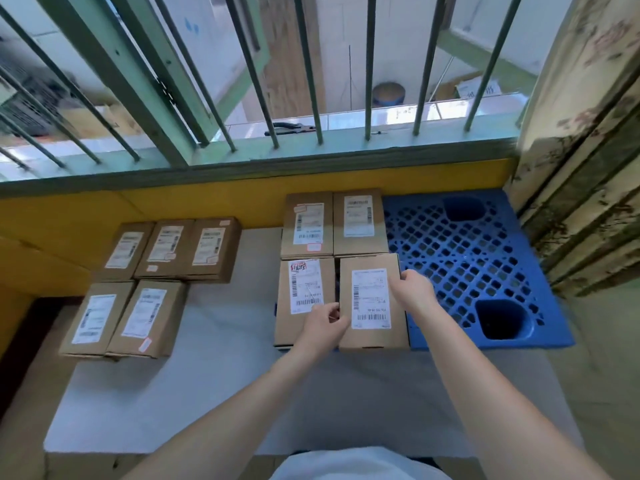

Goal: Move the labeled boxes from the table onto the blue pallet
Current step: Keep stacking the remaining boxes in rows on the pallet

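Step in hand: the person was setting a labeled box [372,303] down on the blue pallet [474,265], at the pallet's near left part, about 9 o'clock of its open grid.
Left grip: the left hand [325,323] had its fingers curled on the box's left edge, in the narrow gap beside the neighbouring box [304,303].
Right grip: the right hand [412,289] clamped the box's right edge near its far corner, fingers curled over the rim.
Boxes already over: three others sat in the same cluster, two at 12 o'clock of the held box [334,223] and one touching-close at 9 o'clock.
Boxes left: five labeled boxes [149,285] stood on the counter [207,393], at 9 o'clock of the cluster and well apart from it, three at the far row, two nearer.
Judged progress: roughly the fourth of nine.
Next move calls for: probably squaring the box against its neighbours, releasing both hands, then reaching toward 9 o'clock for another box.
Edges: the held box's near edge lay close to the pallet's front rim; it could overhang if nudged nearer.
Open room: the pallet's right half, toward 3 o'clock, showed bare grid with two deep pockets; a wall bounded it further right.
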